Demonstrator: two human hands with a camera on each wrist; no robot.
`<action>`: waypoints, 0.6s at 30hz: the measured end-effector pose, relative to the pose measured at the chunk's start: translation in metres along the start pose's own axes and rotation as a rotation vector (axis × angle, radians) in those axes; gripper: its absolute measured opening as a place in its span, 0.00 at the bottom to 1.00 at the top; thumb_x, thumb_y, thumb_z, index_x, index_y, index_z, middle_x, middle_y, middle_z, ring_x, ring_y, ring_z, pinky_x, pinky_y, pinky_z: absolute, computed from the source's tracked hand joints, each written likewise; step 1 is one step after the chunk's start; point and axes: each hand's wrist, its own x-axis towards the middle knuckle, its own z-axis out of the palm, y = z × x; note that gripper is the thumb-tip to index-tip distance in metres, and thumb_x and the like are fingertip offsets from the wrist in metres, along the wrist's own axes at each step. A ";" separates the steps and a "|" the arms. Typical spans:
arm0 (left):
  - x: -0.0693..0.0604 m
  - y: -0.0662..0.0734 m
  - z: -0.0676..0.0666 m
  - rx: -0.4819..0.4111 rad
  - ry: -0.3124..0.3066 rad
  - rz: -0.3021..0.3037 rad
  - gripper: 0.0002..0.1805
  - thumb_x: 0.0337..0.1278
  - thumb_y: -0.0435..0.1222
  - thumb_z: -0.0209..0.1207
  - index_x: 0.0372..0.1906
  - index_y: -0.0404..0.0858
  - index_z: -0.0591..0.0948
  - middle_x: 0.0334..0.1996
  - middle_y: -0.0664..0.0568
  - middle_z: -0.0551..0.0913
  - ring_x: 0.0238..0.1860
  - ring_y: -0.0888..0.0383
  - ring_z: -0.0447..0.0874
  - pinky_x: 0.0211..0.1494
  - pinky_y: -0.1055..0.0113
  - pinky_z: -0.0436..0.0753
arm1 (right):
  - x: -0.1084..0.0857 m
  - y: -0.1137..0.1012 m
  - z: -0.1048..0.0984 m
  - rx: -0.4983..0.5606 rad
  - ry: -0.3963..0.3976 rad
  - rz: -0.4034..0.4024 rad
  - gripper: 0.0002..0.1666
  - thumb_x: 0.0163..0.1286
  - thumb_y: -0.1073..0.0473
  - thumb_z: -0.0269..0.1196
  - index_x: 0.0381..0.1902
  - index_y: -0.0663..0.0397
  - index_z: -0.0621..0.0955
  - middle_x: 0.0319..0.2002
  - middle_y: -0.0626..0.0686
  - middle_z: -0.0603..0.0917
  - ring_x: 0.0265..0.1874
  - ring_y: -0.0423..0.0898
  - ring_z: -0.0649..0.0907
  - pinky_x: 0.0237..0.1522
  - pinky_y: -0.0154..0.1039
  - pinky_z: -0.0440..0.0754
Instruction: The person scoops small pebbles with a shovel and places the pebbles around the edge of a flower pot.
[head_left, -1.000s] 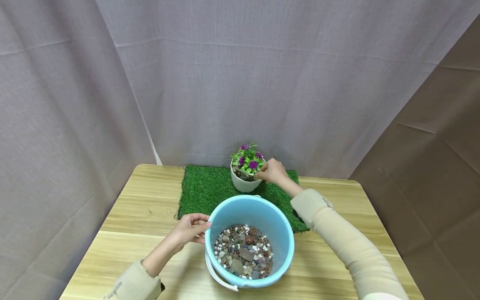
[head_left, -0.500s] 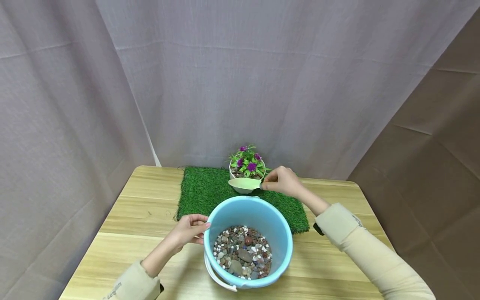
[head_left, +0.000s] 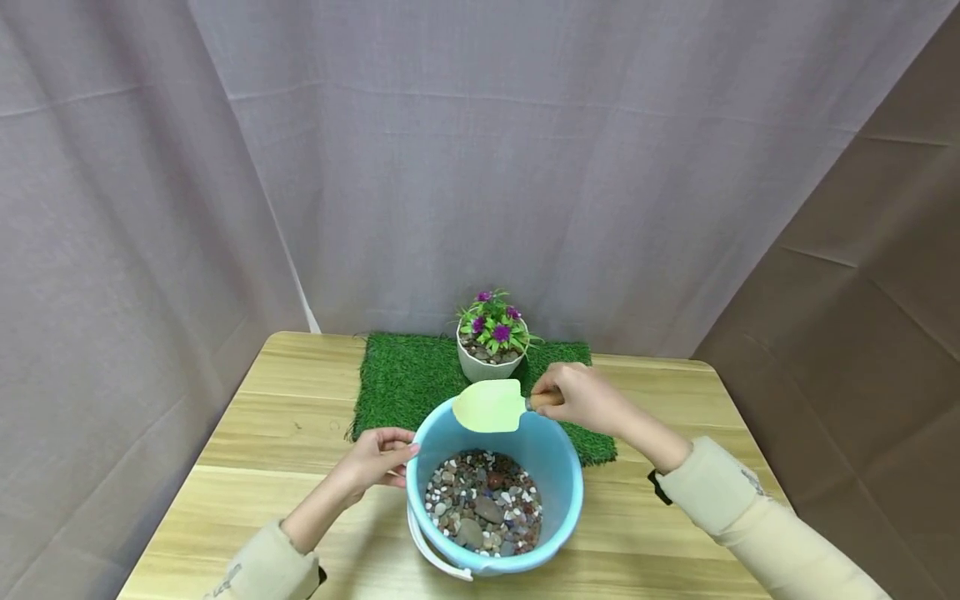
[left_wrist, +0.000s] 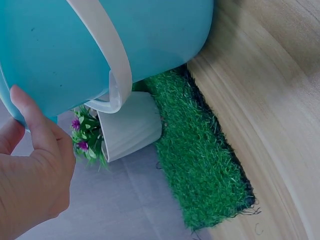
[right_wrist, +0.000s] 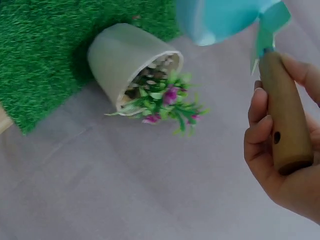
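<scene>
My right hand [head_left: 581,400] grips the wooden handle [right_wrist: 286,112] of a garden trowel. The trowel's pale green blade [head_left: 491,407] is over the far rim of a light blue bucket [head_left: 564,475], with nothing seen on it. Colourful pebbles [head_left: 486,508] cover the bucket's bottom. At the bucket's left side, my left hand [head_left: 375,460] holds the rim between thumb and fingers. Behind the bucket stands a white flowerpot [head_left: 480,368] with a purple-flowered plant [head_left: 491,325]. Small stones show around its stems.
A green artificial grass mat [head_left: 408,375] lies under the pot, partly hidden by the bucket. The bucket's white handle [head_left: 438,558] hangs down at its front left. Everything is on a wooden table [head_left: 255,417], with grey curtain [head_left: 450,167] behind it.
My right hand has drawn the trowel back from the flowerpot towards the bucket, and the blade has turned to show its broad face. My left hand has stayed on the rim.
</scene>
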 end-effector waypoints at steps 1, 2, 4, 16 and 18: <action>0.000 0.000 -0.001 0.001 0.000 0.001 0.23 0.62 0.34 0.56 0.55 0.20 0.70 0.35 0.43 0.83 0.24 0.64 0.80 0.33 0.67 0.90 | -0.002 -0.003 0.001 -0.013 0.000 -0.012 0.06 0.56 0.64 0.67 0.33 0.56 0.86 0.28 0.47 0.80 0.24 0.36 0.70 0.23 0.25 0.72; 0.000 -0.001 -0.001 0.001 0.001 0.001 0.23 0.62 0.34 0.56 0.55 0.20 0.70 0.34 0.44 0.83 0.25 0.64 0.80 0.33 0.67 0.90 | -0.003 -0.005 0.003 -0.027 0.002 -0.028 0.05 0.55 0.64 0.68 0.32 0.55 0.86 0.27 0.45 0.79 0.23 0.35 0.69 0.23 0.25 0.71; 0.000 -0.001 -0.002 0.001 0.004 0.001 0.23 0.62 0.34 0.56 0.55 0.20 0.70 0.33 0.46 0.83 0.24 0.64 0.80 0.34 0.67 0.90 | -0.004 -0.008 0.007 -0.066 0.004 -0.080 0.03 0.54 0.65 0.68 0.28 0.52 0.85 0.25 0.44 0.77 0.22 0.34 0.68 0.21 0.23 0.69; 0.000 0.000 -0.001 -0.002 -0.004 -0.001 0.22 0.62 0.33 0.56 0.55 0.20 0.70 0.34 0.45 0.83 0.24 0.64 0.80 0.32 0.68 0.90 | -0.007 -0.016 0.060 -0.442 0.085 -0.291 0.18 0.46 0.68 0.70 0.12 0.47 0.73 0.16 0.44 0.69 0.15 0.37 0.65 0.13 0.24 0.62; 0.000 0.000 0.000 -0.004 -0.003 -0.005 0.22 0.62 0.33 0.56 0.55 0.20 0.70 0.34 0.44 0.83 0.24 0.64 0.80 0.32 0.69 0.89 | -0.006 -0.015 0.070 -0.517 0.117 -0.315 0.15 0.45 0.67 0.71 0.13 0.47 0.76 0.16 0.46 0.73 0.14 0.39 0.69 0.11 0.27 0.65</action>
